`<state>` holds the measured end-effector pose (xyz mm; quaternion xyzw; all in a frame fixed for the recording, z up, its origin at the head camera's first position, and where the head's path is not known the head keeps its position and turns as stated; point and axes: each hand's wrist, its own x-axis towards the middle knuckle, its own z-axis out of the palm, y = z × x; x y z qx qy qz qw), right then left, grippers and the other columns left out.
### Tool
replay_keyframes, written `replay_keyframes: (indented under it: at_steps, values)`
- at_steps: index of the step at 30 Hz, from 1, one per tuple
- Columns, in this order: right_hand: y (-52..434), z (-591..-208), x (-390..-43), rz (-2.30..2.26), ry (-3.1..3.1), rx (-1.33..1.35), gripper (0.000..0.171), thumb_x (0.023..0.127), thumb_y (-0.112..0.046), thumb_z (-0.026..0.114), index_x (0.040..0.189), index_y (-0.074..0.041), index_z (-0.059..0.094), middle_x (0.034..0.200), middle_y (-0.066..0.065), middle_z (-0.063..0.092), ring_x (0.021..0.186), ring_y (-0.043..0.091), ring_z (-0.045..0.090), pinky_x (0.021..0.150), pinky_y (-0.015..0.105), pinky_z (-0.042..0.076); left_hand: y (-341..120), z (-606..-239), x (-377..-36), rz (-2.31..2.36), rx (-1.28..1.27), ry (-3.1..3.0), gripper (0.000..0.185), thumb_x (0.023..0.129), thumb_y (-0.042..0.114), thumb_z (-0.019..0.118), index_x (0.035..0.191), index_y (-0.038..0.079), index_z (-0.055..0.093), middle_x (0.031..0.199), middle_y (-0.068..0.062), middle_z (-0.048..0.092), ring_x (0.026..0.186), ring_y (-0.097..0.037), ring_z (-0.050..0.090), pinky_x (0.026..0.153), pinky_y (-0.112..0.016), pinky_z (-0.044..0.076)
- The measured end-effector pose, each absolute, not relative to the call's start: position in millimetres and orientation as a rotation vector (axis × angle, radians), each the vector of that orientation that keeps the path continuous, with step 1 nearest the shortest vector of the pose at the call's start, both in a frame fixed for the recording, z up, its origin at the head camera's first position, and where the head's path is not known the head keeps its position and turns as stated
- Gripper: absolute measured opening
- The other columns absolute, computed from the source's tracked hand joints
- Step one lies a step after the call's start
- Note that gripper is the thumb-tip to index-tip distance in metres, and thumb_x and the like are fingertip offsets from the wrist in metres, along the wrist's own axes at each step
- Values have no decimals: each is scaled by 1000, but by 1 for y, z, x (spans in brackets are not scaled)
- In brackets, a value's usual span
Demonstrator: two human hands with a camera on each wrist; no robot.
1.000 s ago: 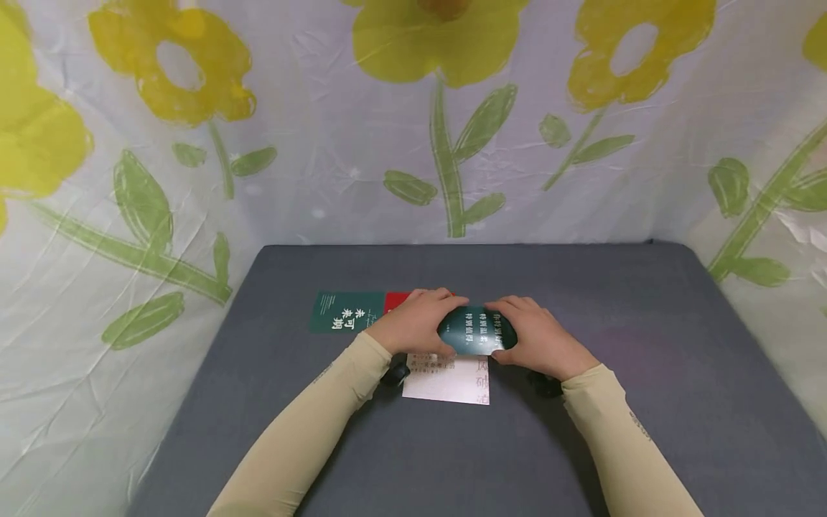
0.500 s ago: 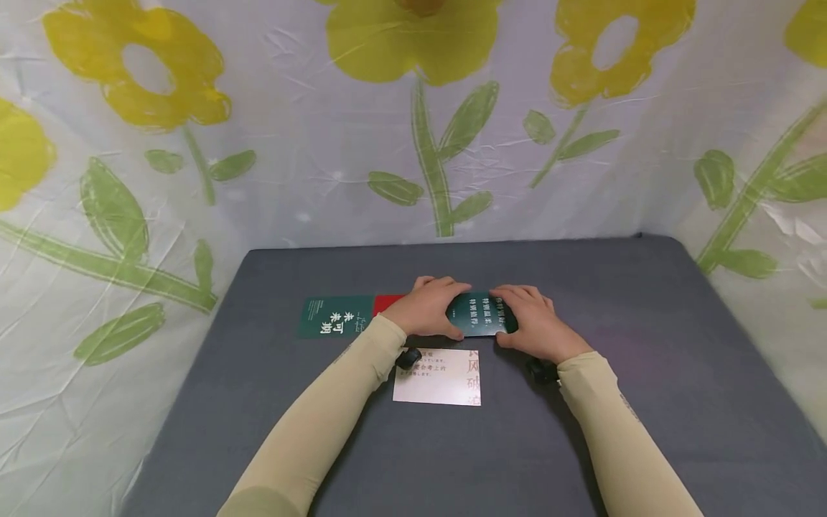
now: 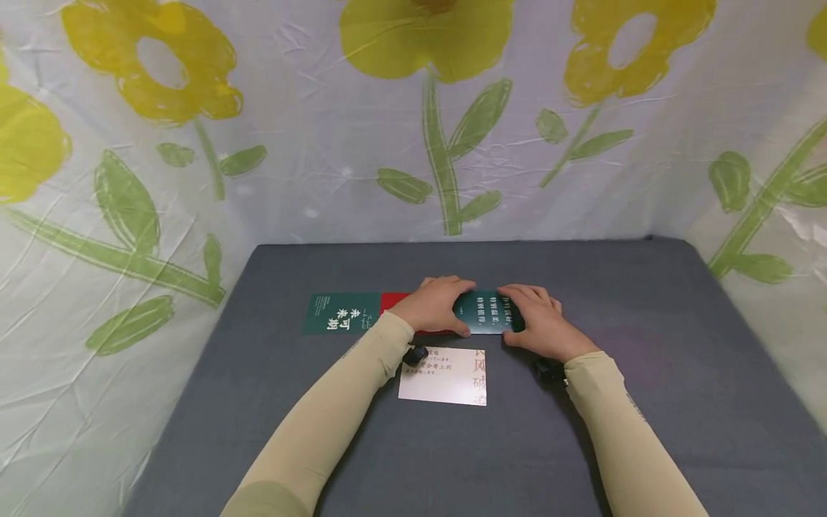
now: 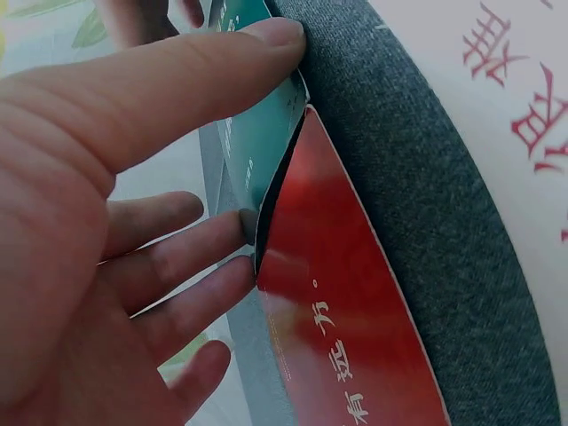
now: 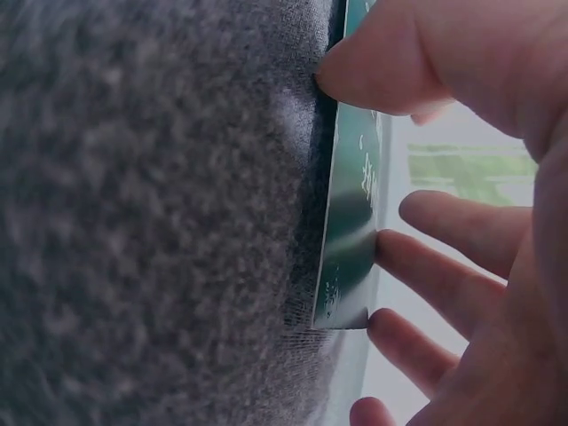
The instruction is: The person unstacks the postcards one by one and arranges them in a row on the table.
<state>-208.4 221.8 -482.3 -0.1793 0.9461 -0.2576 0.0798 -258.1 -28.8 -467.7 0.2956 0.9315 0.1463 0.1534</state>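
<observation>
1. Green card (image 3: 483, 314): just right of centre, head view; pinched edgewise by my left hand (image 3: 431, 307) and right hand (image 3: 540, 322).
2. Risk: overlapping the adjacent red card (image 4: 330, 240), should I push unevenly.

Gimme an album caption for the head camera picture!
Left hand and right hand hold a white-lettered green card; a pale card lies nearer.

Soft light fills the head view, with shadows beside the sleeves (image 3: 316, 416); in the right wrist view the tablecloth (image 5: 160, 213) blurs (worst at left) and a pale streak glares on the green card (image 5: 348, 257).
</observation>
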Motion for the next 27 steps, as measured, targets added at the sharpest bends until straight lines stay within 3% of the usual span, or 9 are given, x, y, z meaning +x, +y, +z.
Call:
replay_keyframes:
  at_steps: [15,22,27]
  values:
    - [217,-484,-213,-738,2804,-522,83,91,-27,77,164,-8,44,172,16,39,154,46,32,117,79,25,-38,-470,-253,462,809,2694,97,88,50,87,168,19,41,167,-2,51,153,-24,48,126,-50,32]
    - [215,-473,-205,-758,2844,-557,86,90,-25,81,165,-8,43,176,16,33,161,47,21,120,79,21,-50,-464,-229,544,858,2739,100,93,56,79,171,16,30,171,-6,43,158,-28,39,132,-57,27]
    - [205,-453,-190,-811,2857,-642,80,94,-30,81,164,-12,46,170,13,43,157,42,34,123,74,31,-67,-453,-204,608,863,2791,95,93,52,80,169,16,36,164,-7,52,152,-28,48,130,-57,31]
